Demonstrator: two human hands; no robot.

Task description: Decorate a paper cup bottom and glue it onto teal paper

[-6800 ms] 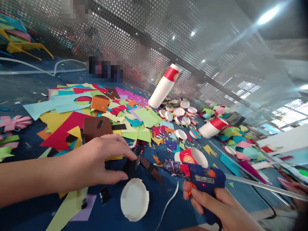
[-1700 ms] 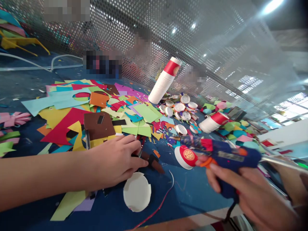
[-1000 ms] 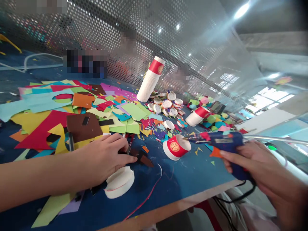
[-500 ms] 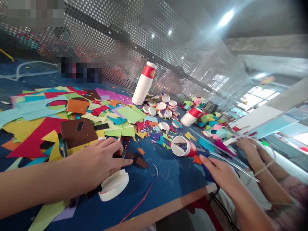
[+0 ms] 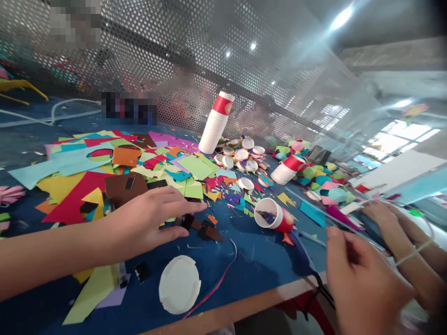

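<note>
Probably picking up: left hand is hovering spread near a black rectangular paper scrap (right hand curling, can't tell its grip), probably needing a pinch.

The left hand is bare, and so is the left forearm, slim and smooth in outline, broadening gradually from a narrower wrist. Its fingers are slender and tapering. The right hand is bare too, rounded across the back, its finer detail softened by blur.
</note>
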